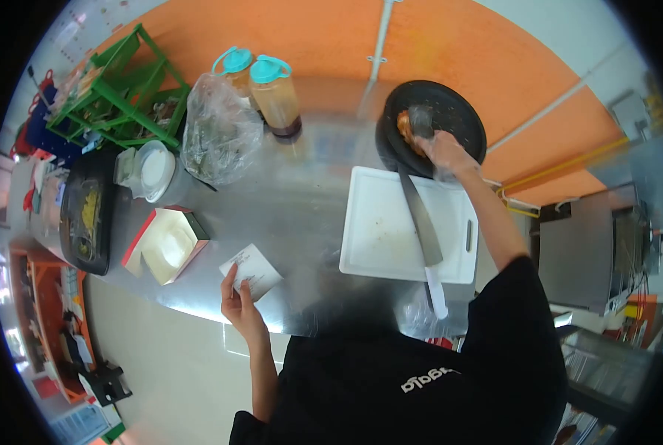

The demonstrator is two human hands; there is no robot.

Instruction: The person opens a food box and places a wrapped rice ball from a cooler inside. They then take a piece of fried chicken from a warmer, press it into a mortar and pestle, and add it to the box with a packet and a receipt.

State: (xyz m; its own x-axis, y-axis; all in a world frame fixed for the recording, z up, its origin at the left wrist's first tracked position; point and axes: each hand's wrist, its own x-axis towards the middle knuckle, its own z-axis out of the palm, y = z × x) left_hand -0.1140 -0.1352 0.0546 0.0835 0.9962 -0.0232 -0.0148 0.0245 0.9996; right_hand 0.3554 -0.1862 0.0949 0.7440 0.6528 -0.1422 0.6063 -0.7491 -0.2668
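Note:
My left hand is at the table's front edge with its fingers on a small white printed slip, gripping its near corner. Reaching into a round black pan at the back right, my right hand wears a clear plastic glove. Its fingers are closed round a greyish, see-through object whose kind I cannot make out. Reddish-brown food shows beside that object in the pan. Below the pan, a large knife with a white handle lies across a white cutting board.
An open red-and-white carton stands left of the slip. Behind it are a white-lidded tub, a plastic bag and two turquoise-capped bottles. A green rack and a black tray stand farther left. The knife handle overhangs the board.

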